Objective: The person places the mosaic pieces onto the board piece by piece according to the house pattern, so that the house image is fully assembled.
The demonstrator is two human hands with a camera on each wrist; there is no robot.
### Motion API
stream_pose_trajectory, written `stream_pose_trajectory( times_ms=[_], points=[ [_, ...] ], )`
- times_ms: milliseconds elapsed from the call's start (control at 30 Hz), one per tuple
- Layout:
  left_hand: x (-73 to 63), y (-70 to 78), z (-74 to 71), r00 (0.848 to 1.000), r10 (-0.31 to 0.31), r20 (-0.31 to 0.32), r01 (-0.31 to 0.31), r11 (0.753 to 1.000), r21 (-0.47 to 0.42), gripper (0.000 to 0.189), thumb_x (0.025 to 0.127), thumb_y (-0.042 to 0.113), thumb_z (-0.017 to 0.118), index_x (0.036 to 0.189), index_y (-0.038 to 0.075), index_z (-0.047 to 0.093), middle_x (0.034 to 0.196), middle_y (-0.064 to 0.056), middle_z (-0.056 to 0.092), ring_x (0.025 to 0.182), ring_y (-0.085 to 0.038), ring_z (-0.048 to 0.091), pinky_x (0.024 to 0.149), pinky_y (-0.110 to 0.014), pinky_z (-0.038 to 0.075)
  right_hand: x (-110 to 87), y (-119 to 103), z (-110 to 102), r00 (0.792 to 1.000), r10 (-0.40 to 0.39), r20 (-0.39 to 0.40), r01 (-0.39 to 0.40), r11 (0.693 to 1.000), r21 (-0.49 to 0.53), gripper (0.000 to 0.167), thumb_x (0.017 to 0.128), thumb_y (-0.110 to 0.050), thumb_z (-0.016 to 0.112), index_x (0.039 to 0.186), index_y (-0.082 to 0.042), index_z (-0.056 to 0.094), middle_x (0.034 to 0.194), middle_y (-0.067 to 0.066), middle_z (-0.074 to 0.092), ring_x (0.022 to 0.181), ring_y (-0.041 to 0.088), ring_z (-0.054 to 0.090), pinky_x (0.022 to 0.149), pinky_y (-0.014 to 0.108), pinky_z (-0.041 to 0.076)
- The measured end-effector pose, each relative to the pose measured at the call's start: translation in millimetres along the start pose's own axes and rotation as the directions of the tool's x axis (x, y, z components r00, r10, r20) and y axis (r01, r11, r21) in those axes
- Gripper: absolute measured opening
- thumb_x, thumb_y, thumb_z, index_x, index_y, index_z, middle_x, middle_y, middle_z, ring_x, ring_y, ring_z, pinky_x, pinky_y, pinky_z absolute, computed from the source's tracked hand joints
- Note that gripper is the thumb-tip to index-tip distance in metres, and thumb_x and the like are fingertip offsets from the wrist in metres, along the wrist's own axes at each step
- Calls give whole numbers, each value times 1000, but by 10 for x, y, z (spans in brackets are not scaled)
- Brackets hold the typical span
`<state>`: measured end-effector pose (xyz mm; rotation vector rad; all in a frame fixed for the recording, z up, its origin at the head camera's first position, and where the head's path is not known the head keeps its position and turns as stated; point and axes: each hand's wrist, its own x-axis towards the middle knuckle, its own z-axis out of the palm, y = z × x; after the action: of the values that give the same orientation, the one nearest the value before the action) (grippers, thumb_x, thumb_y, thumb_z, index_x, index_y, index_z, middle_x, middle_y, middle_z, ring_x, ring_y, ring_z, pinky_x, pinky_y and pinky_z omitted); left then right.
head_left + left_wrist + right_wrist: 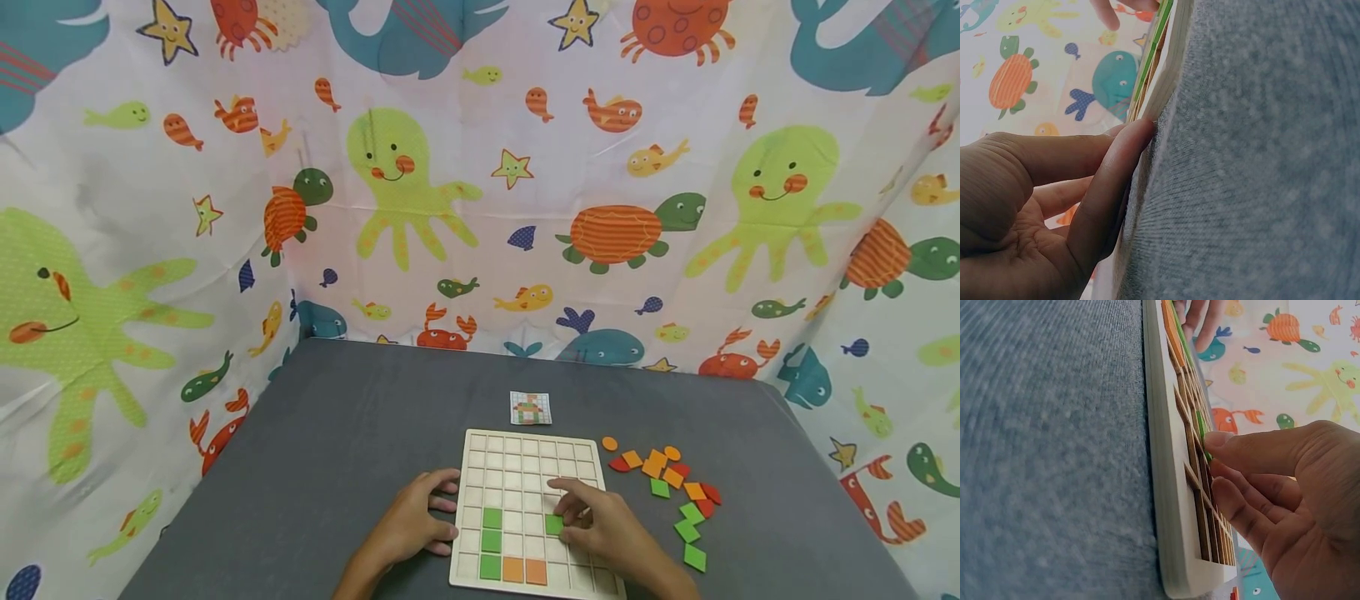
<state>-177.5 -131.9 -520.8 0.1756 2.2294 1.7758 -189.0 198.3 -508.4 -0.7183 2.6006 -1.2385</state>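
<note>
A wooden grid board [512, 462] lies flat on the grey table. Along its left edge rests my left hand [411, 518], fingers spread and fingertips right at the rim; the left wrist view shows the thumb [1125, 156] against the board's side. My right hand [603, 533] is over the right part of the grid and pinches a green square tile [553, 524] low over a cell. In the right wrist view, the thumb tip meets this green tile [1202, 432]. Several green tiles [491, 541] form a column at lower left, with orange tiles [513, 570] beside the lowest one.
Right of the board lie loose pieces: orange squares [672, 478], green squares [695, 557], orange rounds [610, 443] and red pieces [619, 464]. A small pattern card [530, 408] lies beyond the board's far edge. A curtain printed with sea animals [480, 192] stands round the table [375, 400].
</note>
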Motion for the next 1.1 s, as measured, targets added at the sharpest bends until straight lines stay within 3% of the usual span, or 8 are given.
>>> stream_pose_trajectory(
  times_ms=[233, 533, 700, 900, 1100],
  points=[
    [7, 7, 9, 1000, 7, 0, -7, 1000, -2, 83, 75, -21, 79, 151, 0, 53, 136, -19, 57, 112, -30, 64, 60, -42, 67, -27, -5, -46, 999, -2, -39, 2, 1000, -2, 61, 84, -3, 88, 140, -2, 64, 101, 1, 74, 86, 10, 68, 70, 24, 61],
    [0, 11, 7, 1000, 14, 2, -14, 1000, 5, 83, 75, -21, 79, 151, 0, 53, 135, -19, 57, 111, -30, 64, 60, -42, 67, -133, 17, -171, 986, 93, -135, -103, 993, -66, 58, 85, -8, 87, 139, -8, 66, 102, 0, 72, 84, 4, 64, 67, 23, 56],
    [-9, 10, 0, 1000, 19, 8, -19, 1000, 6, 82, 76, -20, 79, 151, 0, 53, 136, -19, 56, 112, -30, 63, 60, -42, 68, -217, 39, -260, 964, 174, -201, -184, 983, -29, 58, 85, -8, 88, 139, -8, 66, 101, 2, 72, 83, 6, 65, 68, 22, 60],
    [-8, 7, -2, 1000, 17, 11, -17, 1000, 5, 82, 76, -21, 79, 151, -1, 53, 135, -20, 56, 111, -30, 64, 61, -42, 68, -306, 123, -361, 937, 213, -278, -230, 973, -30, 60, 83, -4, 88, 139, -10, 67, 99, 2, 72, 82, 7, 65, 69, 23, 60],
    [-4, 3, 3, 1000, 12, 11, -12, 1000, -7, 83, 75, -21, 79, 151, -1, 52, 136, -20, 56, 111, -30, 64, 61, -42, 68, -423, 216, -475, 902, 291, -320, -319, 947, -38, 65, 82, -10, 91, 141, -10, 65, 106, 3, 73, 87, 12, 69, 73, 25, 61]
  ],
)
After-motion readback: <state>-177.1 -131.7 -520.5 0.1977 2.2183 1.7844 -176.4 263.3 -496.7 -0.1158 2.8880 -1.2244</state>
